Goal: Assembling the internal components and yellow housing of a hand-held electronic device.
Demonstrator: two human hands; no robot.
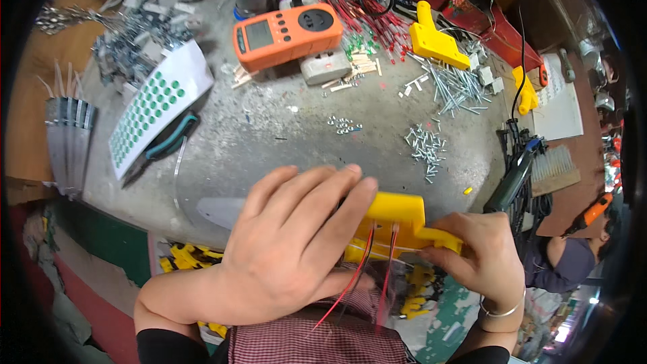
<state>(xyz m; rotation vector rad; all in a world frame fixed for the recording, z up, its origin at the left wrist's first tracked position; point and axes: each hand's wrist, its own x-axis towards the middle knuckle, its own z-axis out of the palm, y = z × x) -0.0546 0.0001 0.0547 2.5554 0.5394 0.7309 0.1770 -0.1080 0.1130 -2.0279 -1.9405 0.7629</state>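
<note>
Close to my body at the bench's front edge, I hold a yellow plastic housing [394,209] with a handle-like end. My left hand [290,243] lies over its left part, fingers together on top and thumb underneath. My right hand [482,249] pinches the narrow handle end between thumb and fingers. Pairs of thin red and black wires [367,253] hang from the housing toward my lap. A pale grey flat piece [219,210] sticks out left from under my left hand; its join with the housing is hidden.
An orange multimeter [288,35] leans on a grey block [325,67]. Small screws [426,152], nuts [345,125] and long screws [455,87] lie in piles. Left are a sheet of green dots [151,104] and pliers [172,140]. Another yellow housing [435,40] sits back right.
</note>
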